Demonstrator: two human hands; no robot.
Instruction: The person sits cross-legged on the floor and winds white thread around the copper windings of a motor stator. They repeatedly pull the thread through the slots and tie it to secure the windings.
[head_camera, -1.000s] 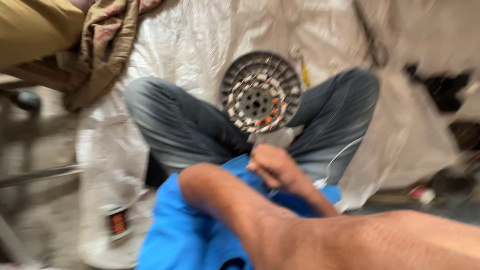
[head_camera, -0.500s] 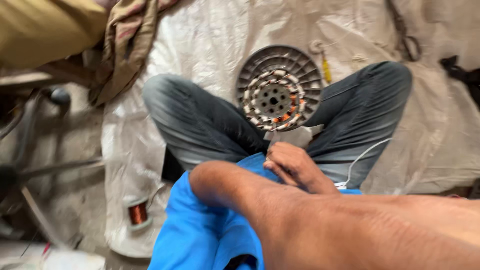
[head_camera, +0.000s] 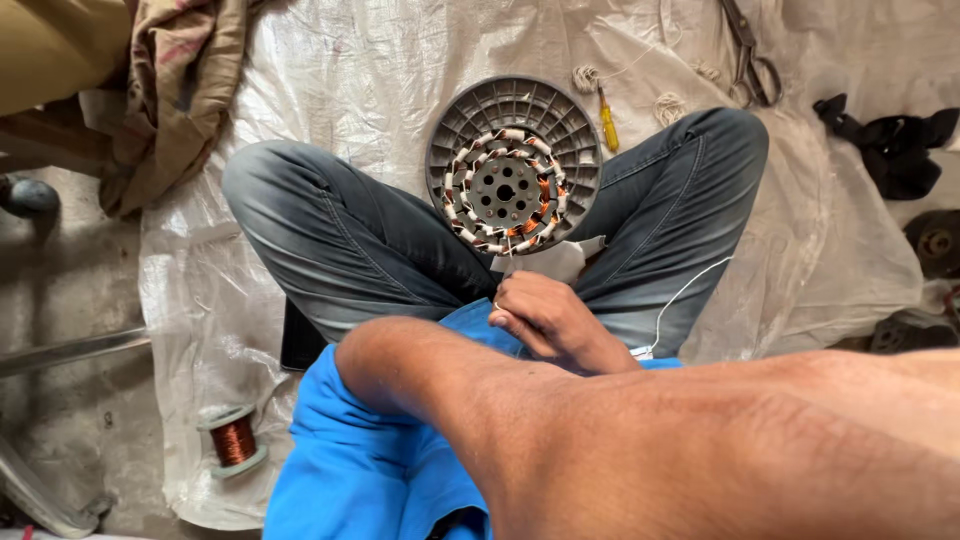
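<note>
One landmark sits at the centre: a round grey plastic disc carrying a ring of copper-wound motor coils, lying on a crinkled white plastic sheet between the knees of a person seated cross-legged in grey jeans. Far left of the disc and above it lies a crumpled brown cloth; well below and left of the disc, at the sheet's edge, stands a small spool of copper wire. Just below the disc, a hand has its fingertips pressed together, pinching a thin white thread that runs up to the disc's lower rim; which hand it is cannot be told. A bare forearm crosses the foreground over a blue shirt. Just right of the disc lies a yellow-handled screwdriver, and further right, above it, metal scissors.
</note>
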